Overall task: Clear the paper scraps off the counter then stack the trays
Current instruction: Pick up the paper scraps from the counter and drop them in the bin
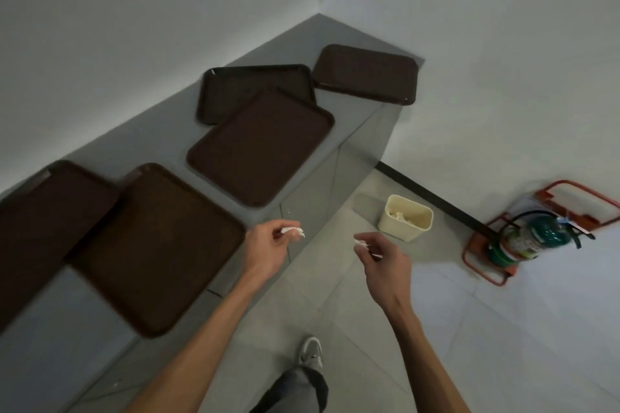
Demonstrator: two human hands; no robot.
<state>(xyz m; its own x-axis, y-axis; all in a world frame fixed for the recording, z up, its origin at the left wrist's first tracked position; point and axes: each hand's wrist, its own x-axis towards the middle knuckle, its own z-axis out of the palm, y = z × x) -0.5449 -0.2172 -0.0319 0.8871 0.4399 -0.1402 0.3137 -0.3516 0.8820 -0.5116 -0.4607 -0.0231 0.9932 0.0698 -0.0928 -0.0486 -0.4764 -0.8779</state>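
Beside the bench, left hand and right hand each pinch a paper scrap.
Released this far short of the bin, both may miss.

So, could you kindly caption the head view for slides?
Left hand and right hand pinch paper scraps near the bin; trays lie on the counter.
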